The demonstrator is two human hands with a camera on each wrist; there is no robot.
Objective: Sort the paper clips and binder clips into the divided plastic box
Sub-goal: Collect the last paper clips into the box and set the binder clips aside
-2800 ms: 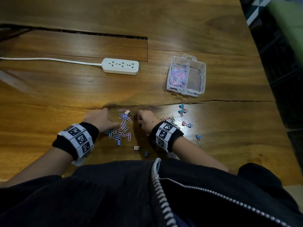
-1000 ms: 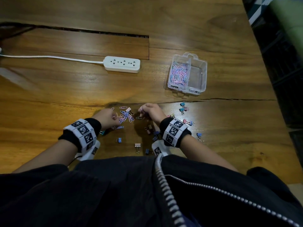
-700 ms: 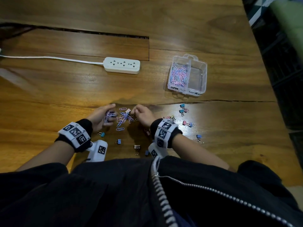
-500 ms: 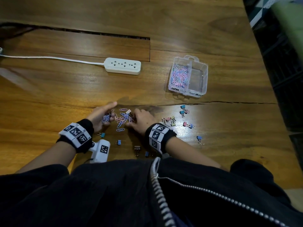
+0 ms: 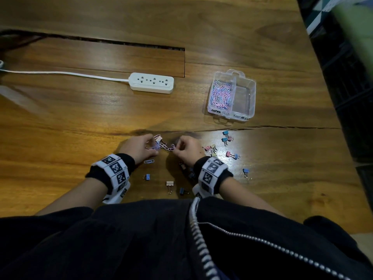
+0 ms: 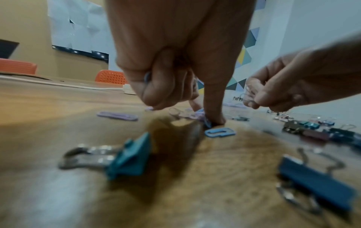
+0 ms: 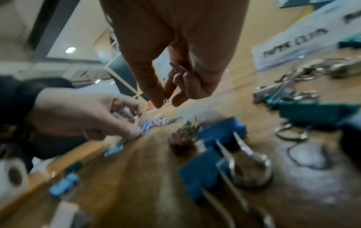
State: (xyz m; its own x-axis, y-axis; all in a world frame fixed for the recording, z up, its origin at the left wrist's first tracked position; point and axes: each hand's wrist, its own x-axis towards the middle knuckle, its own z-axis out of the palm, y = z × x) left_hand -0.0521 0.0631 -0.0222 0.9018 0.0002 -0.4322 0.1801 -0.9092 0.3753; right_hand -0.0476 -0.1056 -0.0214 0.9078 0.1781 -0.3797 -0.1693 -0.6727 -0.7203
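A small heap of pastel paper clips (image 5: 162, 146) lies on the wooden table between my hands. My left hand (image 5: 151, 148) sits at its left side, fingers curled round several paper clips (image 6: 147, 77) in the palm, one fingertip (image 6: 213, 120) pressing clips on the table. My right hand (image 5: 175, 147) is at the heap's right, pinching paper clips (image 7: 178, 69) in curled fingers. The clear divided box (image 5: 250, 91) stands at the far right, with paper clips (image 5: 221, 94) in its left compartment. Coloured binder clips (image 5: 227, 137) lie scattered right of my right hand.
A white power strip (image 5: 152, 82) with its cable lies at the back centre. More binder clips (image 5: 169, 183) lie near the table's front edge, by my wrists. A single paper clip (image 5: 149, 161) lies below my left hand. The table's right edge drops off past the box.
The loose heap of paper clips has shrunk as both hands gathered from it. My left hand turned palm-down with its fingers curled, and the hands drew closer together.
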